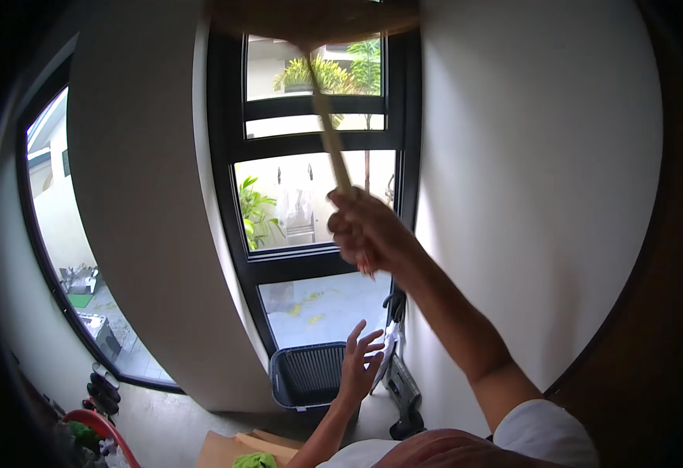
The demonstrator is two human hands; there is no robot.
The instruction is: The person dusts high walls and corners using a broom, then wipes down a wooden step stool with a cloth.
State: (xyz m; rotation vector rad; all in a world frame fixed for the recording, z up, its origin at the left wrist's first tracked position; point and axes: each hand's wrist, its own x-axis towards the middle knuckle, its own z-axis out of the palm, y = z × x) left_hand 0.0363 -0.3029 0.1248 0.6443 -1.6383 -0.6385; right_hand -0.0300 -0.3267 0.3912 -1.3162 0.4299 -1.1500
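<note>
My right hand (369, 230) is raised in front of the window, its fingers wrapped round the pale handle of a long-handled duster (332, 140). The duster's broad brown head (310, 22) is blurred at the top of the view, in front of the upper window frame, and partly cut off. Whether it touches the frame, I cannot tell. Lower down, my left hand (359, 365) is open with fingers spread and nothing in it. It hovers in front of a dark slatted basket (310, 378) by the window's foot.
A tall dark-framed window (240, 195) stands between white walls (529, 171). Beside the basket, a grey and black appliance (404, 394) leans near the right wall. Cardboard (221, 446) and a green cloth (254, 460) lie at the bottom. A red tub (111, 433) and dark footwear (104, 390) sit left.
</note>
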